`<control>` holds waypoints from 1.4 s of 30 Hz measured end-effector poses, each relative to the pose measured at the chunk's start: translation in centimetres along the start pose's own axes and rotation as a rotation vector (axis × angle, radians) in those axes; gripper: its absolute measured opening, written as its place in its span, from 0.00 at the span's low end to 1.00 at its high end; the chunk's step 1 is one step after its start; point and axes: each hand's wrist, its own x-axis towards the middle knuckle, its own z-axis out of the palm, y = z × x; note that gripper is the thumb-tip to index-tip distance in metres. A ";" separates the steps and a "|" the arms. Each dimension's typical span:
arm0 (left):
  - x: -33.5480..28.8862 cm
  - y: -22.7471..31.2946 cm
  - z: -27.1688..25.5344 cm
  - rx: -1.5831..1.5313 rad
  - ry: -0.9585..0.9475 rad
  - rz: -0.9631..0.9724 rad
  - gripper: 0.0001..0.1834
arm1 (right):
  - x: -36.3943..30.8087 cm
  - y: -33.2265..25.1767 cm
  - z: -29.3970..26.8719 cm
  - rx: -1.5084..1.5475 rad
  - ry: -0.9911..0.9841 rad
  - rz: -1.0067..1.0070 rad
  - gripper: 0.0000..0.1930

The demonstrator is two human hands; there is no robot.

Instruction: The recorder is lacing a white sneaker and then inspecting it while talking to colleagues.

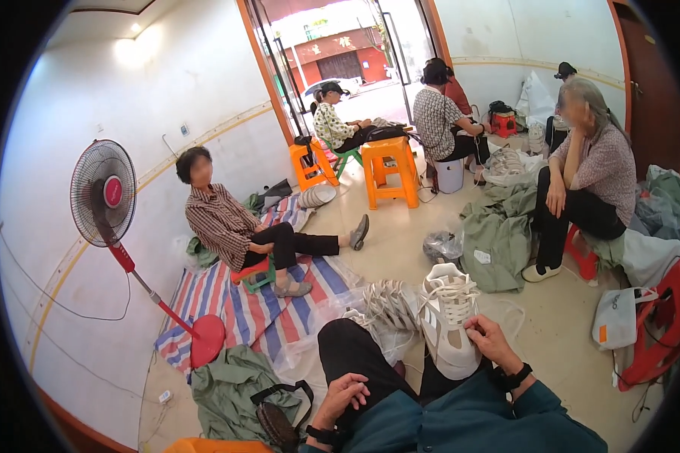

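Right hand (493, 341) is set against the side of the beige-and-white shoe (440, 332), with thumb and forefinger drawn close together at the edge of the lacing. Whether a lace or the upper is pinched between them cannot be told. The shoe is positioned just left of this hand, rested on the black-trousered lap (341, 346), toe toward the body and opening away from it. The left hand (347, 392) is held loosely curled over the lap, well apart from the shoe; nothing is seen in it.

The step in hand is judged to be fine finger work beside the laces (458, 303). For good results, the shoe should be steadied from its free side by the left hand, so that it is not tipped off the leg by a sideways pull. Any lace that is handled should be kept flat, with tension matched on both sides. Pressure should be applied at the eyelet edge rather than the toe, where the soft upper could be creased.

Beyond the left hand, a row of shoes (391, 303) is laid on clear plastic. Left of that hand, a dark pouch (276, 424) is placed upon green cloth (230, 385); its strap should be kept clear of the work.
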 end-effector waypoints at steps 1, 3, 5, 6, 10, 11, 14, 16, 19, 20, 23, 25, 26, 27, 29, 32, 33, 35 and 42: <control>-0.1 0.2 0.1 0.007 0.002 0.004 0.11 | 0.1 0.1 0.0 -0.001 -0.002 0.004 0.06; -0.1 0.4 0.2 0.005 0.010 -0.004 0.11 | 0.2 0.4 0.1 0.016 0.000 0.017 0.06; 0.1 0.6 0.1 0.017 0.023 -0.023 0.11 | 0.6 0.7 0.1 -0.002 0.006 -0.001 0.06; 0.2 0.5 0.1 0.027 0.024 -0.025 0.11 | 0.5 0.6 0.0 -0.020 0.021 -0.027 0.05; 0.3 1.0 0.2 0.026 0.003 0.024 0.11 | 0.2 -0.4 -0.1 0.054 0.016 0.022 0.05; 0.1 0.9 0.1 0.006 0.006 0.003 0.11 | 0.3 -0.1 0.1 0.049 0.019 0.015 0.05; 0.0 0.8 0.1 -0.010 0.004 -0.025 0.11 | 0.5 -0.2 0.4 0.098 -0.001 0.019 0.04; -0.2 0.7 0.1 -0.018 -0.004 -0.006 0.11 | 0.3 0.1 0.3 0.065 0.004 -0.028 0.04; 0.0 0.5 0.0 -0.017 -0.010 -0.004 0.11 | 0.1 0.1 0.1 0.070 0.004 -0.010 0.04; -0.2 0.5 0.0 -0.014 -0.009 -0.001 0.11 | 0.0 0.1 0.1 0.075 0.000 0.017 0.04; 0.0 0.5 0.0 -0.009 -0.006 0.000 0.11 | 0.2 0.2 0.0 0.072 0.002 0.013 0.04; 0.0 0.4 -0.1 -0.009 -0.010 -0.010 0.11 | 0.3 0.0 0.1 0.068 0.003 -0.008 0.04; 0.1 0.5 -0.1 -0.009 -0.009 -0.008 0.11 | 0.4 -0.3 0.1 0.073 0.001 -0.003 0.04; 0.1 0.4 -0.1 -0.014 -0.011 0.001 0.11 | 0.2 -0.5 0.1 0.078 -0.002 0.004 0.04; -0.1 0.3 -0.1 -0.019 -0.011 0.010 0.11 | 0.2 -0.1 0.1 0.087 -0.006 -0.001 0.04; 0.1 0.2 -0.4 0.004 -0.015 0.002 0.12 | 0.3 0.2 0.1 0.087 -0.006 0.000 0.04; 0.0 0.2 -0.4 -0.010 -0.009 0.006 0.11 | 0.3 0.2 0.1 0.084 -0.009 -0.004 0.04; -0.1 0.1 -0.4 -0.025 -0.003 0.008 0.11 | 0.2 0.0 0.2 0.088 -0.005 -0.002 0.04; -1.5 4.0 1.2 -0.111 -0.039 0.021 0.18 | 0.4 1.0 0.2 0.069 0.013 0.009 0.04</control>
